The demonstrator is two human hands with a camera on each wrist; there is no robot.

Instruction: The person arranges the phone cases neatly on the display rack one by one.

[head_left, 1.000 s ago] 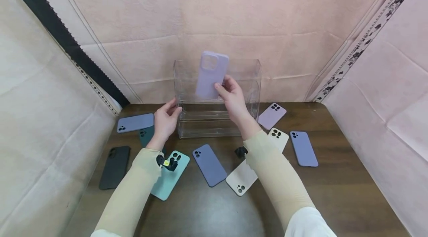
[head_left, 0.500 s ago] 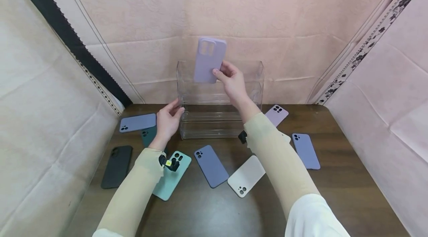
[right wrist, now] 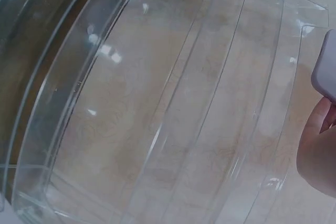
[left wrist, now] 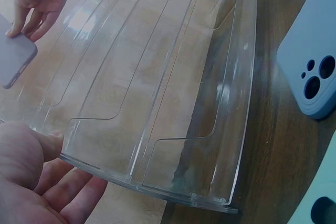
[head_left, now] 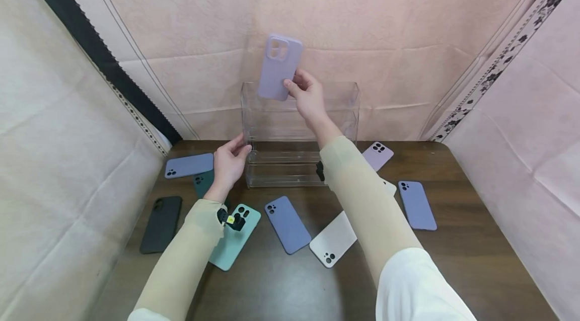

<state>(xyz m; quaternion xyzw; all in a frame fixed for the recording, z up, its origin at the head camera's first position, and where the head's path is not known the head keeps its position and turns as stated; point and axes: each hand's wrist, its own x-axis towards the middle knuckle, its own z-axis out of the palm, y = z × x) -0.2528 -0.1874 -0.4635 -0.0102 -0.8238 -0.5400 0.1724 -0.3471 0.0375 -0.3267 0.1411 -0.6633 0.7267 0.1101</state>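
Note:
My right hand (head_left: 309, 95) pinches a lavender phone case (head_left: 280, 67) by its lower right edge, thumb in front. The case is upright, slightly tilted, with its camera cutout at the top left. It hangs in front of the upper part of a clear tiered acrylic rack (head_left: 301, 176). In the right wrist view only a corner of the case (right wrist: 326, 72) shows beside the hand. My left hand (head_left: 228, 164) holds the rack's left side edge. In the left wrist view its thumb lies at the edge of the side panel, with the fingers (left wrist: 79, 187) beyond it.
Several phone cases lie on the wooden table (head_left: 290, 296): black (head_left: 160, 224), blue (head_left: 189, 165), dark green (head_left: 203, 181), mint (head_left: 234, 240), blue-violet (head_left: 288, 225), white (head_left: 333, 240), lilac (head_left: 378, 154) and periwinkle (head_left: 418, 205). A second white case is mostly behind the right arm. Fabric walls surround the table.
My right hand has lifted the lavender phone case up and slightly left, from in front of the rack's upper tiers to above its top edge. My left hand stays at the rack's side.

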